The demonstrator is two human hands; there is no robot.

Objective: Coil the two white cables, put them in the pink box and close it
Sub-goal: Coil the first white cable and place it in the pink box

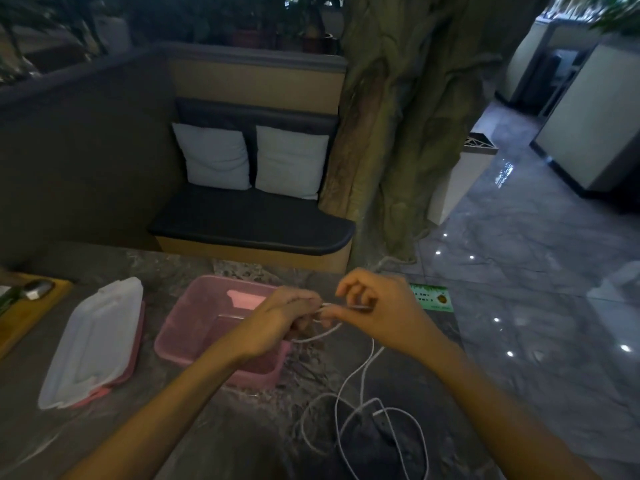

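The open pink box (194,327) sits on the marble table, a pale pink patch showing inside it. Its translucent white lid (93,344) lies to the left. Above the box's right edge, my left hand (280,320) is closed around one end of a white cable (363,372). My right hand (377,306) pinches the same cable beside it, the two hands almost touching. From the hands the cable hangs down to the table, where white cable loops (384,431) lie loosely near the front edge. I cannot tell whether these loops are one cable or two.
A wooden tray (31,313) with a small metal object lies at the far left. A green card (433,297) rests at the table's right edge. Beyond the table stand a bench with two pillows (249,161) and a tree trunk (408,133). Glossy floor lies to the right.
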